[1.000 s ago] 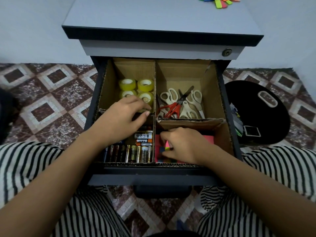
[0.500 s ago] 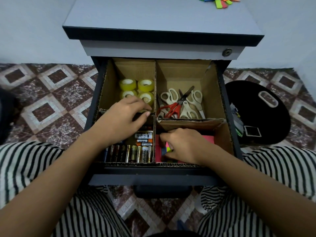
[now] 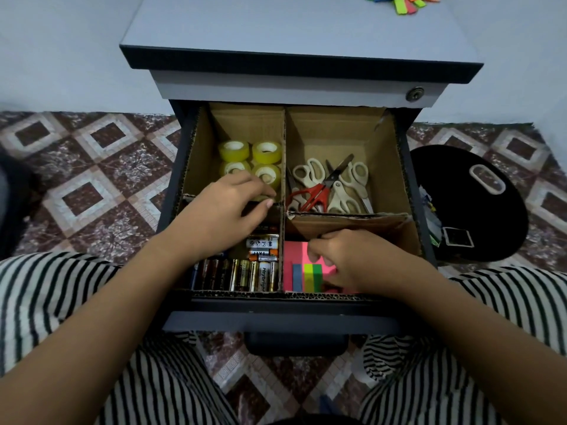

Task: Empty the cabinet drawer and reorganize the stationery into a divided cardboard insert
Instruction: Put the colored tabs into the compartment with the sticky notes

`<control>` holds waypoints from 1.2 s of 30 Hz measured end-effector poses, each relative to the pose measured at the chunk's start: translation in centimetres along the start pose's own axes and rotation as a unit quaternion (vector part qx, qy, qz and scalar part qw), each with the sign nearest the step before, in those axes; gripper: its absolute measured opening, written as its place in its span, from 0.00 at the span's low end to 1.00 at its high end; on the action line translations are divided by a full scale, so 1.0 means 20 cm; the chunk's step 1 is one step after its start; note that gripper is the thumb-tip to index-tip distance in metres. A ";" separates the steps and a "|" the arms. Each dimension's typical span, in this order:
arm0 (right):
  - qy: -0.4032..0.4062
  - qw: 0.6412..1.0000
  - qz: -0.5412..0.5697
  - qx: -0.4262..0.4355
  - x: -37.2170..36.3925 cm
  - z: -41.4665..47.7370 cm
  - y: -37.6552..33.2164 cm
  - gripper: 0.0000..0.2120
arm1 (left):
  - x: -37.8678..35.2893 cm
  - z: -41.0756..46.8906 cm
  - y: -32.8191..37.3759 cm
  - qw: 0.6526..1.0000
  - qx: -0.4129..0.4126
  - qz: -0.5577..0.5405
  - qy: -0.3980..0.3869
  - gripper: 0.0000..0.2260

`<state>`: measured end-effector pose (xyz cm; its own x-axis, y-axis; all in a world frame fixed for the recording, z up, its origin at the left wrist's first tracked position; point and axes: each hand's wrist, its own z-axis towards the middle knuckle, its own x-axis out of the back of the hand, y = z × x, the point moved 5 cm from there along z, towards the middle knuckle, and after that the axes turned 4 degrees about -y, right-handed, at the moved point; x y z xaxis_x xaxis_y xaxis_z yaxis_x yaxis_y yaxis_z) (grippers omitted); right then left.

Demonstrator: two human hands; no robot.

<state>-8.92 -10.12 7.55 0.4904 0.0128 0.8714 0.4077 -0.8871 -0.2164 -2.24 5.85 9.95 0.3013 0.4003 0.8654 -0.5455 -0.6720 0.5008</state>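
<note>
in the pulled-out drawer [image 3: 276, 322] of the grey cabinet [image 3: 291, 32] sits the cardboard insert [image 3: 346, 222], split into four compartments. the back left one holds yellow tape rolls [image 3: 267, 151] standing close together, the back right one a heap of scissors [image 3: 319, 194], cream-handled and one red. the front left compartment is packed with batteries [image 3: 245, 274], most lying in a row along the front wall and a few stacked crosswise behind them. the front right one holds a pink sticky note pad [image 3: 294, 253] with a strip of blue, yellow and green index tabs [image 3: 310, 276] lying on top of it.

the left hand [image 3: 227, 210] rests over the cross divider between the tape rolls and the batteries, fingers curved over its edge and thumb stretched toward the centre wall; i cannot tell whether it grips the cardboard or a roll. the right hand [image 3: 346, 259] is down in the front right compartment, fingers curled with their tips on the pink pad, covering the right end of the tabs; whether it pinches them i cannot tell.

more coloured flags [image 3: 405, 3] lie on the cabinet top at the far right. a black round object [image 3: 460, 204] lies on the tiled floor [image 3: 92, 167] just beside the cabinet's right side
</note>
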 end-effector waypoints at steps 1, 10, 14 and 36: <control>0.002 1.000 -0.011 0.003 -0.01 0.01 0.00 0.14 | 0.00 0.00 0.00 1.000 -0.002 -0.002 0.000 0.18; 0.016 1.000 0.004 0.014 -0.01 0.01 -0.01 0.14 | 0.00 0.00 0.00 1.000 -0.008 -0.006 0.007 0.17; 0.000 0.999 0.040 0.014 -0.02 0.01 0.00 0.14 | 0.00 0.00 0.01 1.000 -0.009 -0.005 0.009 0.17; 0.291 0.892 0.347 -0.003 0.41 -0.16 0.19 0.02 | 0.09 0.12 0.19 0.995 -0.038 -0.043 0.087 0.09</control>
<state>-5.83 -14.84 15.39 0.1386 -0.7800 0.6102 0.1570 -0.5911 -0.7912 -1.91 2.54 13.52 0.2134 0.5597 0.8007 -0.5831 -0.5846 0.5641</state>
